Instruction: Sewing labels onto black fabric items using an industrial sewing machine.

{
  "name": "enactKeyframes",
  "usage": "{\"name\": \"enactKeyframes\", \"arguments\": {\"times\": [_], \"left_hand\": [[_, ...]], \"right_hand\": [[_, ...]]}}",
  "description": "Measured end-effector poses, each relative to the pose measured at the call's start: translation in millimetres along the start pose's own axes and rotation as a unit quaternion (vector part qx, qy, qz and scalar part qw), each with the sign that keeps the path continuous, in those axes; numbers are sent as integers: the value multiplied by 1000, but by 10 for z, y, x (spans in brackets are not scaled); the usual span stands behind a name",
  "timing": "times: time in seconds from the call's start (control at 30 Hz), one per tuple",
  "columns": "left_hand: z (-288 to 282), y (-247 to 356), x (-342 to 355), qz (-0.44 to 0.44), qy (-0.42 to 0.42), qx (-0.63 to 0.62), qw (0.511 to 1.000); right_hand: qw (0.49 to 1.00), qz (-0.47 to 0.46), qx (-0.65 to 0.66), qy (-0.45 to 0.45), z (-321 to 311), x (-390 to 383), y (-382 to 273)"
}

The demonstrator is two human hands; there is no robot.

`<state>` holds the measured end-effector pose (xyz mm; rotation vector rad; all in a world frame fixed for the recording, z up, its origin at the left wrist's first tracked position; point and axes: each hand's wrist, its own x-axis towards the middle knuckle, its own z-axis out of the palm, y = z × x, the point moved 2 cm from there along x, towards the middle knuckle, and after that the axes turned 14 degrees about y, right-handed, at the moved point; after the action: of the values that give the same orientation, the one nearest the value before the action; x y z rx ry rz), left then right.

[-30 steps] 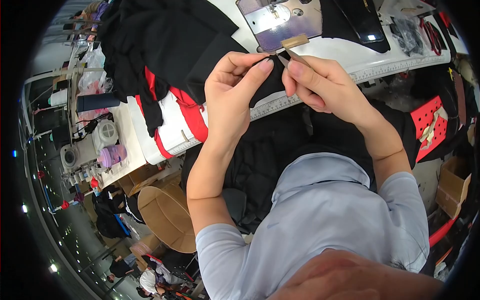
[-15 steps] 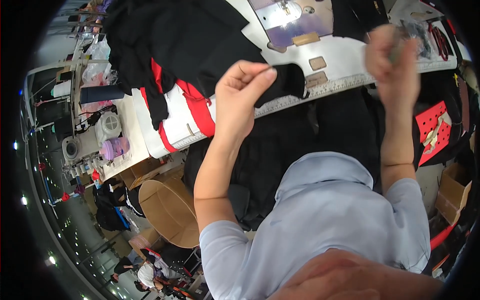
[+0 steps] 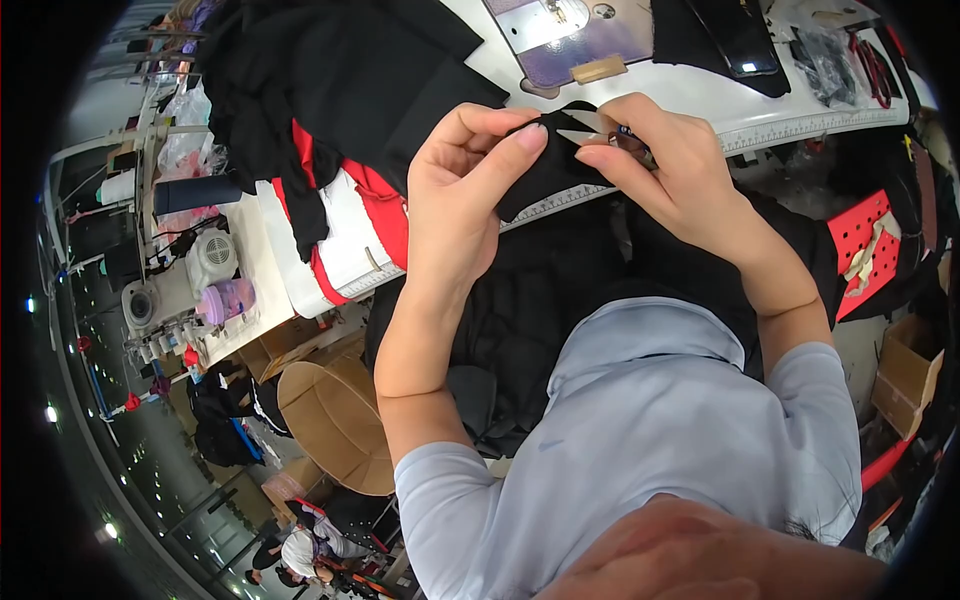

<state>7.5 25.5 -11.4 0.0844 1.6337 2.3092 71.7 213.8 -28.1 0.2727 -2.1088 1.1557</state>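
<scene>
Between thumb and fingertips, my left hand (image 3: 460, 170) pinches the edge of a small black fabric piece (image 3: 548, 172), lifted over the table's front edge. My right hand (image 3: 680, 175) grips a pair of thread snips (image 3: 577, 137). Their pointed blades are spread and aim left at the fabric, close to my left fingertips. Whether the blades touch the cloth or a thread, I cannot tell. Most of the snips' body is hidden in my right fingers.
The white sewing table (image 3: 690, 95) carries a sewing machine bed plate (image 3: 570, 45) and, on dark cloth, a black phone (image 3: 735, 40). Black garments (image 3: 340, 80) with red strips (image 3: 385, 215) heap at the left. A cardboard box (image 3: 335, 420) stands below left; a red perforated panel (image 3: 865, 250) is at right.
My right hand has swung left with the snips, from above the table's right side to the fabric by my left hand. My left hand keeps its pinch and has shifted slightly.
</scene>
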Motion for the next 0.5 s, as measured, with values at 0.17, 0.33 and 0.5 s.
{"name": "enactKeyframes", "arguments": {"times": [0.17,0.33,0.5], "left_hand": [[48,5,-8,-19,0,4,1000],[40,-2,-7,-18,-8,17,1000],[16,9,5,-12,-6,16,1000]], "right_hand": [[1000,-11,-1,12,20,27,-3],[1000,-15,3,-2,-52,19,12],[942,216,231,116,-303,15,280]]}}
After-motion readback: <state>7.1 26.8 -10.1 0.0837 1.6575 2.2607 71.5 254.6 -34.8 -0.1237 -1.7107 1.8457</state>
